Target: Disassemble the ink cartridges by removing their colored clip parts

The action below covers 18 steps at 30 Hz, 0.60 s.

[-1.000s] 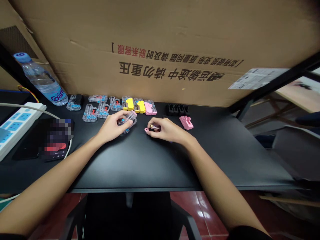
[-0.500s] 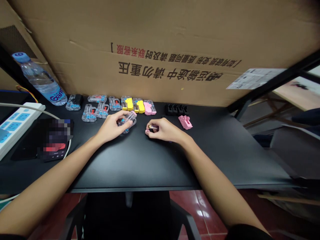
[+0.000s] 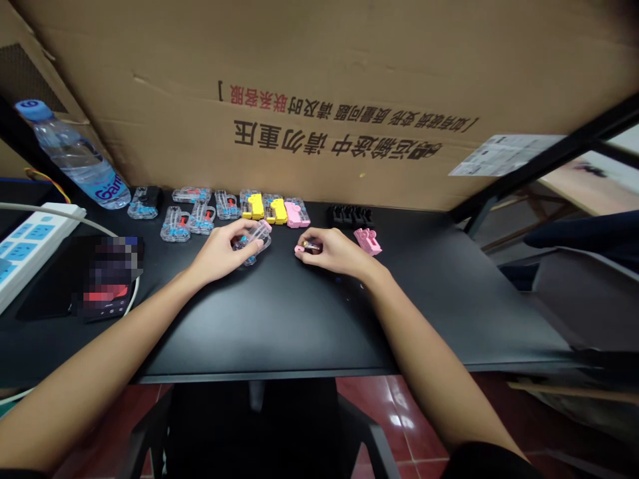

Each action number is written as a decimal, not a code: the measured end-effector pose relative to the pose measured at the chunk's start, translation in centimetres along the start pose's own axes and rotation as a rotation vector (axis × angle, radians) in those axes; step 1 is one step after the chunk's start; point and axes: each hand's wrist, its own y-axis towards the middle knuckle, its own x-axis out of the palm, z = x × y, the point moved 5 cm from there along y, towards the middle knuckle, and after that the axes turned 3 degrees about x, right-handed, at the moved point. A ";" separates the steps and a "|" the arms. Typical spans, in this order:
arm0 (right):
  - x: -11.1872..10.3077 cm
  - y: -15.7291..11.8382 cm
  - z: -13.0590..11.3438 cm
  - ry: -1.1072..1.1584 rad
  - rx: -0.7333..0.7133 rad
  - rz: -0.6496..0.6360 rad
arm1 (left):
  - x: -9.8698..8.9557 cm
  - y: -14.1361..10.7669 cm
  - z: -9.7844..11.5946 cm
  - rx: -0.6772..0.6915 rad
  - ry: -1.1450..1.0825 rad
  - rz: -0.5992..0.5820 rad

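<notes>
My left hand (image 3: 225, 253) is wrapped round a clear plastic toy (image 3: 256, 241) with blue parts and a bit of pink at its top. To its right, my right hand (image 3: 334, 250) pinches a small gold-tipped piece (image 3: 311, 247), partly hidden by the fingers; a pink bit shows at the fingertips. Behind the hands stand clear toys with yellow fronts (image 3: 255, 205) and one with a pink front (image 3: 297, 213). A loose pink part (image 3: 368, 241) lies right of my right hand, near a row of black parts (image 3: 350, 216).
Several clear toys (image 3: 176, 224) lie at the back left, near a water bottle (image 3: 74, 156). A power strip (image 3: 30, 243), a cable and a phone (image 3: 107, 279) are at the left. A large cardboard box (image 3: 309, 60) stands along the back of the black table (image 3: 279, 326).
My right hand has moved slightly up with the small piece, its fingers turned a little. My left hand keeps its hold on the clear toy. The whole view has shifted slightly.
</notes>
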 end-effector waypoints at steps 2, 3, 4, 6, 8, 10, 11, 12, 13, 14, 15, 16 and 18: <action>-0.2 -0.1 0.0 -0.014 0.008 0.015 | 0.0 0.0 0.0 0.000 -0.003 -0.001; -0.4 -0.2 0.0 -0.020 0.011 0.023 | 0.0 0.0 0.0 0.000 -0.005 -0.001; -0.5 -0.2 -0.1 -0.025 0.014 0.029 | 0.0 0.0 0.1 0.000 -0.008 0.000; -0.7 -0.3 -0.2 -0.037 0.021 0.035 | 0.1 0.0 0.1 -0.002 -0.015 0.000; -0.6 -0.3 -0.3 -0.062 0.033 0.036 | 0.1 -0.1 0.1 -0.004 -0.017 0.002; -0.4 -0.3 -0.4 -0.094 0.056 0.035 | 0.1 -0.1 0.1 -0.001 -0.015 0.001; -0.3 -0.3 -0.4 -0.109 0.068 0.036 | 0.1 -0.1 0.1 0.001 -0.015 0.001; -0.2 -0.2 -0.4 -0.120 0.078 0.038 | 0.1 -0.1 0.1 0.004 -0.015 0.001; -0.1 -0.2 -0.4 -0.127 0.083 0.039 | 0.1 -0.1 0.1 0.006 -0.014 0.000; -0.1 -0.2 -0.4 -0.133 0.085 0.042 | 0.1 -0.1 0.1 0.006 -0.013 0.001; 0.0 -0.2 -0.4 -0.136 0.084 0.045 | 0.1 -0.1 0.1 0.007 -0.012 0.001; 0.0 -0.1 -0.4 -0.136 0.082 0.048 | 0.1 -0.1 0.1 0.007 -0.011 0.000; 0.1 -0.1 -0.3 -0.130 0.077 0.051 | 0.1 -0.2 0.2 0.004 -0.009 -0.002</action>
